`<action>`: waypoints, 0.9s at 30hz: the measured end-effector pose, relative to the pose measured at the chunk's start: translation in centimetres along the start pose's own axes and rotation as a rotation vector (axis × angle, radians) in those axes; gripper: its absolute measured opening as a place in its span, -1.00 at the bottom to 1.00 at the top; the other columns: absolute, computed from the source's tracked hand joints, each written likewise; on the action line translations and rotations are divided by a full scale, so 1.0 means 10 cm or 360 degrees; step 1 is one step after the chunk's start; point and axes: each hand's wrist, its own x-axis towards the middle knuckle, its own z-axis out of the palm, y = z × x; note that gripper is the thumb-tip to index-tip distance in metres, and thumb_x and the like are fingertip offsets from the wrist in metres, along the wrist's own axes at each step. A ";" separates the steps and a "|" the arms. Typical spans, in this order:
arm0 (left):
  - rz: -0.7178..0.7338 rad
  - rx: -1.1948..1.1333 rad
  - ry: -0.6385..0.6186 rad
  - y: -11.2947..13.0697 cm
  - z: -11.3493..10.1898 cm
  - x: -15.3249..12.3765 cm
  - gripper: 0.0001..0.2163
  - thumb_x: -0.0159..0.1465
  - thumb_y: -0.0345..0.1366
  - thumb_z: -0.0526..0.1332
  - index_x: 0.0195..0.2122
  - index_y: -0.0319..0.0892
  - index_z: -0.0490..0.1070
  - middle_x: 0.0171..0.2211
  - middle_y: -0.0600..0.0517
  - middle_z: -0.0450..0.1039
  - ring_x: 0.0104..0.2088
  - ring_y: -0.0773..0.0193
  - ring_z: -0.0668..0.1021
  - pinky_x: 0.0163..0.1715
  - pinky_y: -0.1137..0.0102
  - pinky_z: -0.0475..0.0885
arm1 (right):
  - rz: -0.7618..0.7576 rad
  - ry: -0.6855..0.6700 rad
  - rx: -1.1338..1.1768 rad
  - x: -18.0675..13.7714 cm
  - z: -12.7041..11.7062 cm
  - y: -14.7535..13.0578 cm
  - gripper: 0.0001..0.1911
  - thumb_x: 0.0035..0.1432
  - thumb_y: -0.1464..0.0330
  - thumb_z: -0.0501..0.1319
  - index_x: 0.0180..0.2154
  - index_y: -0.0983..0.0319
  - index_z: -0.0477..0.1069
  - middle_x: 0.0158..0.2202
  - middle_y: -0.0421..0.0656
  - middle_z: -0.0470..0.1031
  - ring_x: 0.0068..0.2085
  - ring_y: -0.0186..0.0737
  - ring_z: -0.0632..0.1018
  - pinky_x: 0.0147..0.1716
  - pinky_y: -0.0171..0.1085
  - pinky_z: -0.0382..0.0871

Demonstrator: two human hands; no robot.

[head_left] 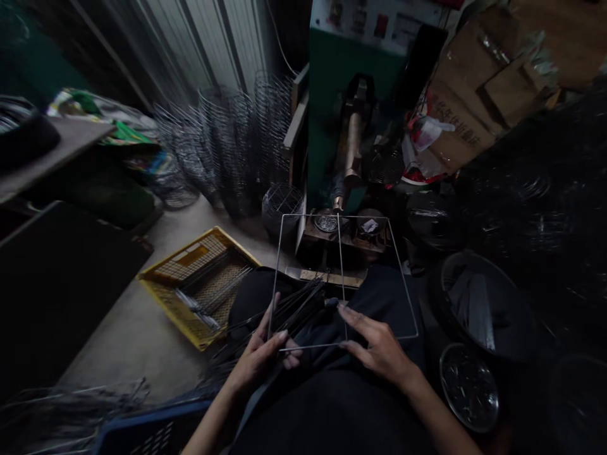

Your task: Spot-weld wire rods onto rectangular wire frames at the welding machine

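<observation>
Held up over my lap is a rectangular metal wire frame (pixel 281 259), with a straight wire rod (pixel 341 265) running across its middle. My left hand (pixel 268 344) grips the near left corner of the frame, thumb on top and fingers around it. My right hand (pixel 374 341) pinches the middle rod near the frame's close edge between thumb and fingers. The rod's far end meets the frame's far side just below the tip of a welding machine's electrode (pixel 338 202); whether they touch I cannot tell. Loose wire rods (pixel 303 297) lie across my lap.
A yellow crate (pixel 202 344) with wire rods stands on the floor at left, a blue crate (pixel 156 430) nearer. Stacked wire baskets (pixel 227 145) stand behind. At right are a black tub (pixel 512 316) and a metal bowl (pixel 469 385) of small pieces. A green machine (pixel 327 126) rises ahead.
</observation>
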 end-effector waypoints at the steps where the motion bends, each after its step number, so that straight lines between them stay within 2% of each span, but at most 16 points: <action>1: -0.0006 -0.0004 0.0007 0.00 0.00 -0.01 -0.07 0.30 -0.18 0.25 0.41 -0.08 -0.52 -0.47 -0.09 0.57 -0.54 0.14 0.59 -0.53 0.37 0.46 | 0.0003 -0.0011 0.0000 0.00 0.00 0.00 -0.30 0.21 0.41 0.28 0.34 0.13 0.14 0.29 -0.12 0.27 0.27 -0.14 0.34 0.26 -0.16 0.27; 10: -0.0005 -0.0025 0.0036 0.03 0.04 -0.04 -0.06 0.30 -0.21 0.25 0.40 -0.04 -0.56 -0.46 -0.07 0.57 -0.55 0.17 0.58 -0.55 0.40 0.46 | 0.0039 -0.0065 -0.0013 0.00 -0.03 -0.03 -0.23 0.13 0.45 0.36 0.32 0.15 0.16 0.27 -0.09 0.30 0.24 -0.12 0.38 0.24 -0.17 0.28; 15: -0.0009 -0.0058 0.0033 0.05 0.08 -0.04 -0.08 0.30 -0.20 0.24 0.41 -0.03 -0.52 -0.48 -0.06 0.57 -0.55 0.17 0.58 -0.54 0.40 0.45 | 0.0046 -0.0071 -0.0035 -0.02 -0.06 -0.01 -0.19 0.08 0.50 0.37 0.32 0.12 0.17 0.27 -0.10 0.30 0.24 -0.12 0.38 0.24 -0.16 0.29; 27: -0.0034 -0.0078 0.0045 0.11 0.12 -0.04 -0.07 0.28 -0.18 0.27 0.41 -0.01 -0.49 -0.47 -0.07 0.57 -0.54 0.14 0.59 -0.54 0.39 0.45 | 0.0030 -0.0066 -0.0004 -0.03 -0.12 0.02 -0.24 0.11 0.51 0.33 0.31 0.14 0.18 0.26 -0.09 0.32 0.24 -0.12 0.39 0.24 -0.16 0.28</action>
